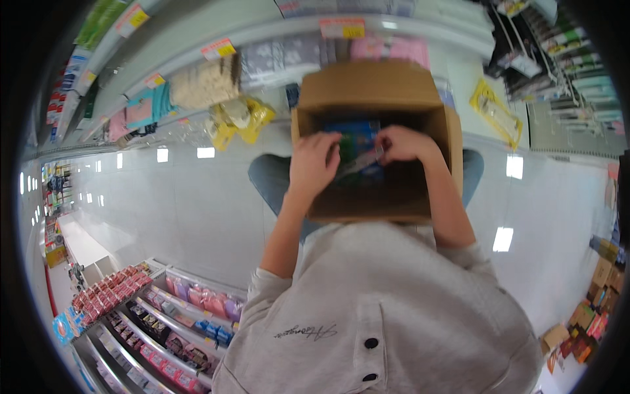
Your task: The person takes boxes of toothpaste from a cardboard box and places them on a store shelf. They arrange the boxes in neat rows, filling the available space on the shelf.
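Note:
A cardboard box (374,88) sits in front of me between my knees, its far flap raised. Inside it are blue and green packages (354,129), blurred in the shade. My right hand (408,144) reaches in from the right and pinches one end of a thin, clear-looking packet (364,160). That packet slants down to the left across the blue packages. Over the left part of the opening is my left hand (314,160), its fingers curved and its thumb apart from them. Blur hides whether its fingertips grip anything.
Beyond the box runs a store shelf (275,106) with folded textiles (206,79) and price tags. Yellow packages (241,120) lie on its low ledge, with another yellow package (497,113) to the right. Behind me at left stands a stocked display rack (172,325). Cardboard boxes (603,276) lie at right.

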Available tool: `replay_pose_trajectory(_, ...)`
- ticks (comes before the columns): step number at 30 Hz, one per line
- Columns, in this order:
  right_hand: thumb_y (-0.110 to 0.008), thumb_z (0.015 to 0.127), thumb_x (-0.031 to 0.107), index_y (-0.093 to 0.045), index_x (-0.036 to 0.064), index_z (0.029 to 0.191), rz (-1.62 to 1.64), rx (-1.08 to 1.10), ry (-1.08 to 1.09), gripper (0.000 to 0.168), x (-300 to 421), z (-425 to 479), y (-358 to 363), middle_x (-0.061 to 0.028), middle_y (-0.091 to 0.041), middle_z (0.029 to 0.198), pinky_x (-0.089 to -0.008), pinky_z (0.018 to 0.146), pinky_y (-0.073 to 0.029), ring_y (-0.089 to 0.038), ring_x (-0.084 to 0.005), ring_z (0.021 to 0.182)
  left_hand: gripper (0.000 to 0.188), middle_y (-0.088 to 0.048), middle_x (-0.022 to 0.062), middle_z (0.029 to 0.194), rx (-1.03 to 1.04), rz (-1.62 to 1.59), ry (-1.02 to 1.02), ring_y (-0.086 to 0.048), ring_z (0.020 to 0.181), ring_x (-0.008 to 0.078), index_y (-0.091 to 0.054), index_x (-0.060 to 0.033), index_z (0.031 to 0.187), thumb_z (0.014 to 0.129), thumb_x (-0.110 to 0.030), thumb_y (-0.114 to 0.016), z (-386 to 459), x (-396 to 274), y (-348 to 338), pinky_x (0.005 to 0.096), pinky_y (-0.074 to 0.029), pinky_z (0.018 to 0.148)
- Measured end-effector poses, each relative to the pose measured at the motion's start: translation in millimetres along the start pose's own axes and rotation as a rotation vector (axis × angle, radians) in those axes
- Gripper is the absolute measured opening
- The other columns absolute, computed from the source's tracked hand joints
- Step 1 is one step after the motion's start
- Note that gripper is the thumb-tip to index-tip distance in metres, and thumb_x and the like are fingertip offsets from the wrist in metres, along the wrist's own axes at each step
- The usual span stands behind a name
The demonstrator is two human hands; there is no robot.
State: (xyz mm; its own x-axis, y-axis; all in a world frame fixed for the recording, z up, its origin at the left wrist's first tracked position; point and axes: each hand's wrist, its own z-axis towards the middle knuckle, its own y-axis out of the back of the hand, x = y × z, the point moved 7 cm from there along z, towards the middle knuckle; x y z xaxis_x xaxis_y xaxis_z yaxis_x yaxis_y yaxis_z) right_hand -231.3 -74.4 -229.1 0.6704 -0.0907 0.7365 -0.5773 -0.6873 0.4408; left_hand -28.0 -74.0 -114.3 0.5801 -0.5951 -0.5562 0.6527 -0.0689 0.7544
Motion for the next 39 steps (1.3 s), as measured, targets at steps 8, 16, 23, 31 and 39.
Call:
replay_pose_trajectory(8,-0.065,0.096,0.001,-0.056,0.0,0.134,0.605,-0.405,0.341,0.039,55,-115,77,-0.0055,-0.068,0.118,-0.028,0.09,-0.051,-0.062,-0.0123,0.103,0.056,-0.059,0.0209,0.131,-0.324,-0.267,0.185,-0.057,0.124,0.0356,-0.048,0.0008,0.138,0.087,-0.002,-0.07,1,-10,41,0.0426,-0.047,0.105)
replay_pose_trajectory(16,-0.059,0.097,-0.003,-0.052,0.0,0.138,0.76,-0.827,0.507,0.042,91,-142,131,-0.0089,-0.065,0.126,-0.0273,0.099,-0.045,-0.059,-0.0132,0.115,0.061,-0.056,0.0141,0.131,-0.334,-0.712,0.366,-0.06,0.119,0.021,-0.038,0.0038,0.148,0.094,0.002,-0.064,73,-43,64,0.0325,-0.05,0.098)
replay_pose_trajectory(23,-0.066,0.096,0.006,-0.062,0.001,0.126,0.384,-1.25,0.775,0.031,214,-162,218,-0.0031,-0.063,0.109,-0.0232,0.085,-0.046,-0.057,-0.0077,0.1,0.065,-0.054,0.0193,0.128,-0.789,-0.239,-0.137,-0.055,0.118,0.0324,-0.042,0.0028,0.148,0.089,0.0,-0.068,162,-74,183,0.0386,-0.046,0.099)
replay_pose_trajectory(31,-0.062,0.098,0.025,-0.07,0.005,0.113,0.011,-1.378,0.68,0.026,314,-132,324,-0.0164,-0.07,0.102,-0.0371,0.081,-0.053,-0.068,-0.0282,0.086,0.064,-0.058,0.0213,0.131,-0.937,-0.191,-0.173,-0.056,0.125,0.0321,-0.043,0.0034,0.145,0.09,-0.014,-0.071,226,-52,248,0.0433,-0.042,0.107)
replay_pose_trajectory(39,-0.052,0.101,0.026,-0.068,0.005,0.113,-0.396,-1.337,0.609,0.029,337,-97,349,-0.0219,-0.072,0.104,-0.0479,0.082,-0.053,-0.068,-0.0428,0.094,0.057,-0.061,0.0215,0.129,-0.944,0.048,-0.075,-0.057,0.122,0.0355,-0.051,0.0045,0.137,0.09,-0.019,-0.072,233,-21,250,0.0442,-0.042,0.105)
